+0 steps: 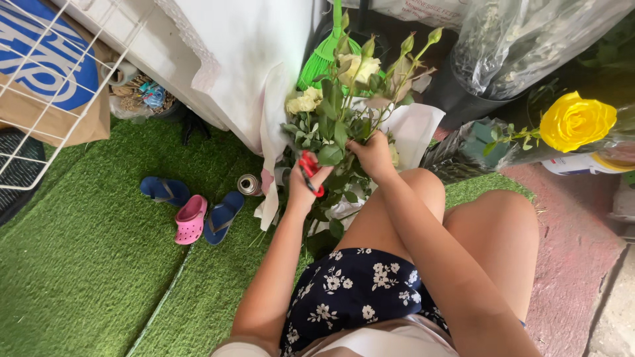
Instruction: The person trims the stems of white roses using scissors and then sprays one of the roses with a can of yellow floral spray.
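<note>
Over my knees: left hand (305, 188) clamped on red clippers (309, 170), right hand (372, 155) closed around the stems of the rose bunch (340, 106), upright against white paper (413, 129). Stems look stiff and thorny, blooms fragile; I'd grip low, on bare stem.

This looks like a small flower stall or a florist's working corner, set up informally; cut pale roses (344, 99) lie bunched in white wrapping paper (413, 129), a single yellow rose (577, 121) sits to one side, and more stems stand in clear plastic sleeves (529, 39) inside a dark bucket (456, 99); artificial grass matting (86, 264) covers the floor, with small sandals (192, 211), a green broom (324, 56) and a white wire rack (46, 86) nearby.
</note>
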